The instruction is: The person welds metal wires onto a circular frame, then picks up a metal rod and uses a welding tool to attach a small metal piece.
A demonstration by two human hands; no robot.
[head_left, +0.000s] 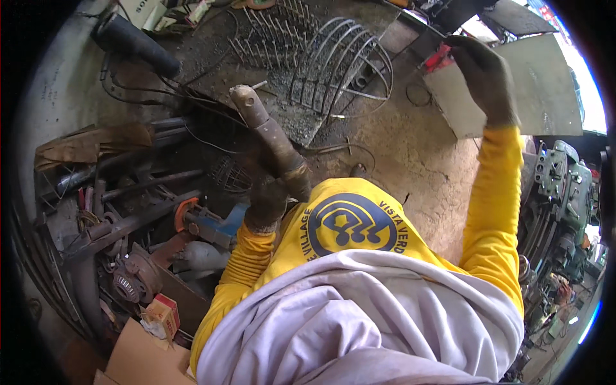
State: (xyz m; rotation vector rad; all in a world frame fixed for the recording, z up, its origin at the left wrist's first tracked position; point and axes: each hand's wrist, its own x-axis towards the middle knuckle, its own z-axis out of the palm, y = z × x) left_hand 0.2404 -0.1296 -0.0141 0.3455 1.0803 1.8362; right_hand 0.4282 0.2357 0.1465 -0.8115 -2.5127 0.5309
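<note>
Welding torch [269,131], grimy and tube-shaped, rose from the left hand [266,202] toward the far middle of the scene, its tip over the dusty concrete floor [410,154]. That hand wore a dark work glove, and its grip was wrapped tight around the torch's near end, just above the yellow sleeve [247,263].

Farther right, the right hand [484,77], gloved as well, was lifted high and far, its grip pinching a small red object [438,59] at the edge of a flat grey metal sheet [545,90]; what the red object was could not be told.

Beyond the torch's tip lay a curved wire guard [340,64] of bent rods, with a spiked wire rack [269,38] just to its left. A black cylinder [135,42] lay far left, with dark cables [160,96] running near it. On the left, scrap pipes and bars [128,186] were piled; nearer lay an orange-and-blue tool [205,221], a rusty motor part [131,279] and a small cardboard box [163,314]. Green machinery [564,186] stood at the right.
</note>
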